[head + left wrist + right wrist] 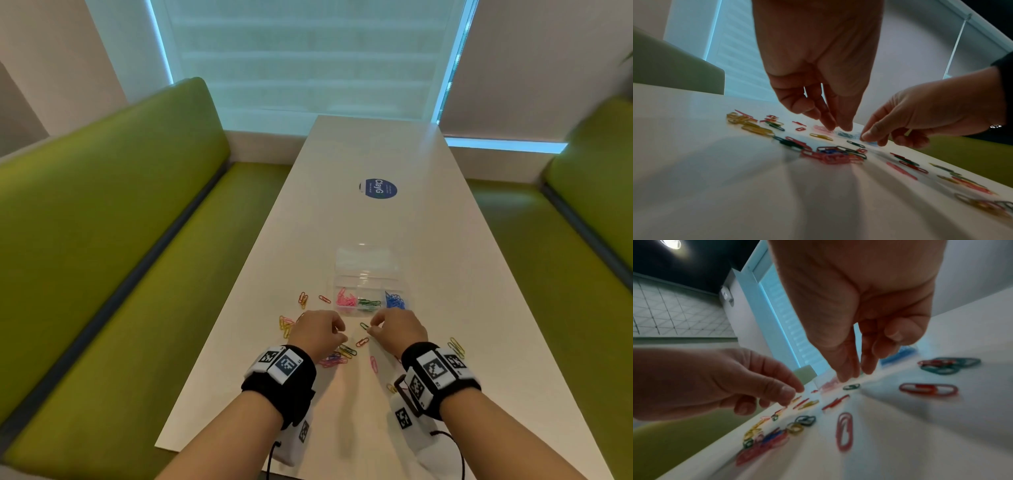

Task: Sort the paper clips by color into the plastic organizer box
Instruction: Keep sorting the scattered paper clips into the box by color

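The clear organizer box (366, 270) lies open mid-table; its near row holds pink clips (346, 300), green clips (369, 303) and blue clips (395, 300). Loose clips of mixed colours (337, 356) are scattered on the white table (342, 411) in front of it. My right hand (370, 327) hovers with thumb and forefinger drawn close just above a green clip (851, 386), which lies flat; nothing shows between those fingers. My left hand (837, 128) hangs beside it, fingers curled, thumb and forefinger tips nearly together and holding nothing that I can see.
Yellow clips (286, 323) and orange clips (303, 298) lie left of the box, more yellow ones (457, 346) at the right edge. A round blue sticker (378, 188) sits farther up the table. Green benches (120, 240) flank both long sides.
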Motion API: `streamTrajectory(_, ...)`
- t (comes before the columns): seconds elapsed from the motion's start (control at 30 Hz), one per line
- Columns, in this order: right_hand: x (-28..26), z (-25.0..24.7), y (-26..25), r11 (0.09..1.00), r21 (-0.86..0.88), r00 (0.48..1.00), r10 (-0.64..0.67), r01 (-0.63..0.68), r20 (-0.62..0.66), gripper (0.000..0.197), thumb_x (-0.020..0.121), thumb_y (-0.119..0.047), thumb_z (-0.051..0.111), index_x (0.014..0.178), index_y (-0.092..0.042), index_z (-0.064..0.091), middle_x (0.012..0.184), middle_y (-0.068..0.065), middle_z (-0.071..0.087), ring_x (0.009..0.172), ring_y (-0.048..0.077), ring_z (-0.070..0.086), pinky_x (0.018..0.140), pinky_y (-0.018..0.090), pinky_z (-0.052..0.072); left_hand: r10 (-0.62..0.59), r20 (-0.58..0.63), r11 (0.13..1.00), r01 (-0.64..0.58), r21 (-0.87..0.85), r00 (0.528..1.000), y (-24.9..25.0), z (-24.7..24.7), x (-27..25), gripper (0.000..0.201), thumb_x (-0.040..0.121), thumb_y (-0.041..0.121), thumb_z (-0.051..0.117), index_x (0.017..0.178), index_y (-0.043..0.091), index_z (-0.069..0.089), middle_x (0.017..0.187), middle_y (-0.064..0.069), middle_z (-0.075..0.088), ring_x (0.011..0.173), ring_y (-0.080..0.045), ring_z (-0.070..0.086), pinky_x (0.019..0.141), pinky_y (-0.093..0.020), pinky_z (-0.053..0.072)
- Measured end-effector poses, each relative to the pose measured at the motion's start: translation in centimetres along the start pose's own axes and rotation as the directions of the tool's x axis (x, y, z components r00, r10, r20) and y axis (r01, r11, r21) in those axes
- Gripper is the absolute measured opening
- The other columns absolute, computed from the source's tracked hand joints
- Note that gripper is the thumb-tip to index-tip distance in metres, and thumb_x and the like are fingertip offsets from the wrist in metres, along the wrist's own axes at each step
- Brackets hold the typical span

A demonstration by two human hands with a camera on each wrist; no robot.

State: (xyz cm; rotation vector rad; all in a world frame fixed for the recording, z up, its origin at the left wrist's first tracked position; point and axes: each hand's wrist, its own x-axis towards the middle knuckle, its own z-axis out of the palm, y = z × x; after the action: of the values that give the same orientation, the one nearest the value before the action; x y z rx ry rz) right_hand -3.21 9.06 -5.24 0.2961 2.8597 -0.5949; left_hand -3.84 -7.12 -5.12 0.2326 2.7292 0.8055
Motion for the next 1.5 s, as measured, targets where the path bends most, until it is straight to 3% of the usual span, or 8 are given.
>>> streamTrajectory(0.43,2.1,1.1,-0.2,0.994,-0.035,0.987,0.109,-0.105,0.117,0.025,0.084,-0.029,0.065,0.097,-0.008,0.067,0.099,0.008,0.067,0.091,0.021,0.063,0.082,0.032,0.055,0.010,0.028,0.996,-0.012,0.093,1.000,-0.6,0.9,0.0,0.024,0.086,0.024,0.063,0.109,0.019,0.068,0.115,-0.001,0.066,0.109,-0.017,0.058,0.090,-0.032,0.050)
streamTrajectory(0.67,2.2,0.9,0.3,0.993,-0.037,0.978,0.114,-0.109,0.173,0.018,0.079,-0.027,0.063,0.070,-0.013,0.058,0.070,0.001,0.055,0.072,0.018,0.058,0.057,0.023,0.044,-0.011,0.048,0.989,0.003,0.146,0.999,-0.4,1.2,0.8,0.018,0.081,0.029,0.069,0.097,0.022,0.071,0.111,-0.004,0.065,0.102,-0.019,0.060,0.087,-0.032,0.051)
streamTrajectory(0.73,2.0,0.7,0.5,0.995,-0.033,0.979,0.098,-0.094,0.180,0.017,0.079,-0.028,0.063,0.075,-0.012,0.062,0.075,0.002,0.058,0.073,0.018,0.059,0.058,0.024,0.045,-0.008,0.053,0.988,-0.001,0.156,0.999,-0.3,1.1,1.0,0.015,0.081,0.027,0.070,0.095,0.021,0.072,0.109,-0.003,0.066,0.103,-0.019,0.060,0.087,-0.032,0.052)
streamTrajectory(0.87,1.9,0.3,1.0,0.997,-0.014,0.983,0.079,-0.078,0.167,0.025,0.078,-0.027,0.063,0.060,-0.012,0.053,0.069,0.003,0.056,0.068,0.018,0.057,0.061,0.028,0.048,-0.014,0.105,0.981,-0.006,0.192,0.994,-0.1,1.0,1.2,0.015,0.083,0.027,0.068,0.094,0.018,0.074,0.105,-0.003,0.070,0.103,-0.019,0.062,0.088,-0.033,0.053)
streamTrajectory(1.03,2.2,-1.4,0.7,0.993,0.114,0.993,0.030,-0.043,0.112,0.015,0.079,-0.021,0.065,0.070,-0.012,0.058,0.074,0.006,0.057,0.070,0.016,0.054,0.078,0.036,0.056,-0.027,0.149,0.978,-0.005,0.210,0.988,0.2,0.6,1.4,0.016,0.085,0.024,0.065,0.095,0.015,0.073,0.103,-0.004,0.071,0.101,-0.020,0.064,0.088,-0.032,0.053)
streamTrajectory(1.2,2.7,-3.1,0.6,0.985,0.162,0.996,0.050,-0.061,0.073,0.017,0.079,-0.020,0.068,0.075,-0.003,0.071,0.089,0.011,0.071,0.079,0.018,0.061,0.063,0.025,0.050,-0.034,0.097,0.981,0.015,0.192,0.995,0.6,0.8,2.0,0.022,0.085,0.030,0.065,0.097,0.014,0.072,0.105,-0.003,0.070,0.101,-0.018,0.063,0.082,-0.030,0.051)
streamTrajectory(1.3,3.0,-3.4,0.8,0.984,0.168,0.997,0.054,-0.063,0.056,0.018,0.079,-0.020,0.068,0.065,-0.010,0.064,0.092,0.011,0.071,0.075,0.017,0.058,0.056,0.021,0.044,-0.052,0.007,0.977,0.050,0.206,0.999,1.3,1.7,2.3,0.035,0.087,0.043,0.060,0.097,0.013,0.073,0.103,-0.003,0.068,0.099,-0.020,0.062,0.081,-0.031,0.050)
streamTrajectory(1.5,3.4,-3.6,1.0,0.984,0.164,0.998,0.061,-0.064,0.020,0.018,0.079,-0.019,0.066,0.067,-0.006,0.065,0.077,0.013,0.063,0.072,0.016,0.055,0.069,0.030,0.051,-0.129,-0.061,0.970,0.139,0.199,0.990,1.9,3.2,3.2,0.025,0.087,0.034,0.058,0.098,0.016,0.072,0.105,-0.004,0.067,0.100,-0.021,0.062,0.083,-0.033,0.053)
